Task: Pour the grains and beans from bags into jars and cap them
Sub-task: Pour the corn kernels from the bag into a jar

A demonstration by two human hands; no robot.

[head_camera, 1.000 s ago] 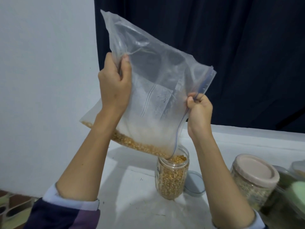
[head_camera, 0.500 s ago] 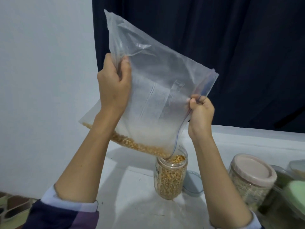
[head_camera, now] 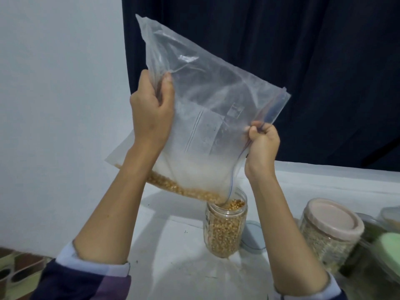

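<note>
Barely anything had shifted in the last second: the bag had tipped a touch steeper and the grains had slid further toward its low corner, the jar a shade fuller. The left hand gripped the bag's upper edge, fingers curled round bunched plastic, while the right hand pinched the zip edge just above the open jar. That corner hung right over the jar's mouth, kernels heaped to the brim. A thin band of grain was left in the bag, so this pour looked nearly finished, and overflow looked possible. The loose lid lay on the bench just behind the jar, so capping was not yet done. To the right stood a capped jar, apparently done already; others beyond were too blurred to judge.
</note>
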